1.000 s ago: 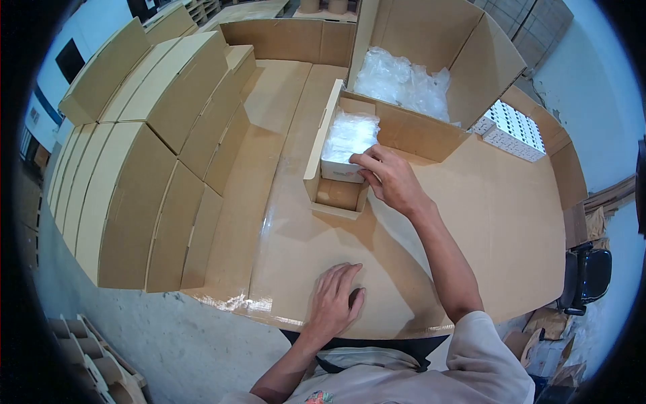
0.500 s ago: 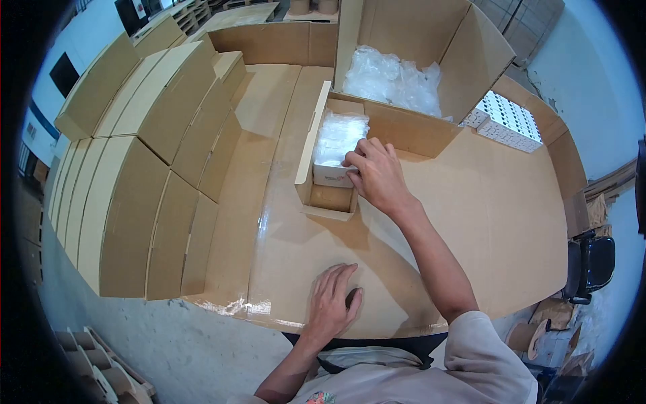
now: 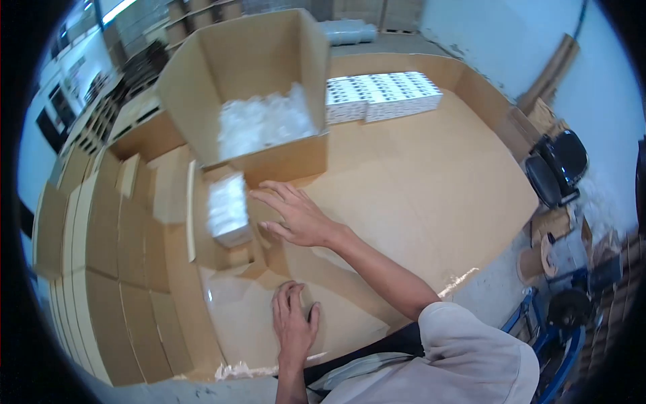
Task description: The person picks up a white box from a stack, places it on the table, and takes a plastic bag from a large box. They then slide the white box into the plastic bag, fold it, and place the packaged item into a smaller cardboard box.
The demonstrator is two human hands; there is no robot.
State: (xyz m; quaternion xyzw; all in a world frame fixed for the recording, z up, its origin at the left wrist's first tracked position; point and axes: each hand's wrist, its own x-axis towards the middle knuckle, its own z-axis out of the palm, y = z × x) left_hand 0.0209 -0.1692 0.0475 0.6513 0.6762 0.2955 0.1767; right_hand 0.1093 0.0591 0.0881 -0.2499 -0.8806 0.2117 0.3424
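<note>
A narrow open cardboard box (image 3: 253, 253) stands on the cardboard-covered table (image 3: 397, 195). Inside it lies a white box wrapped in bubble wrap (image 3: 229, 207). My right hand (image 3: 299, 217) hovers just right of that box, fingers spread and holding nothing. Flat on the table, nearer to me, rests my left hand (image 3: 295, 322), its fingers apart and empty. Behind the narrow box is a large open carton (image 3: 286, 156) with clear bubble wrap pieces (image 3: 262, 122) in it.
Stacked flat brown boxes (image 3: 108, 269) fill the left side. White patterned boxes (image 3: 404, 97) sit in a row at the back. A low cardboard wall (image 3: 484, 91) edges the table. Beyond its right side are a black chair (image 3: 555, 168) and a blue metal frame (image 3: 568, 350).
The view has swung to the right, so things appear further left. My right hand has let go of the wrapped white box and opened beside it. My left hand still rests on the table.
</note>
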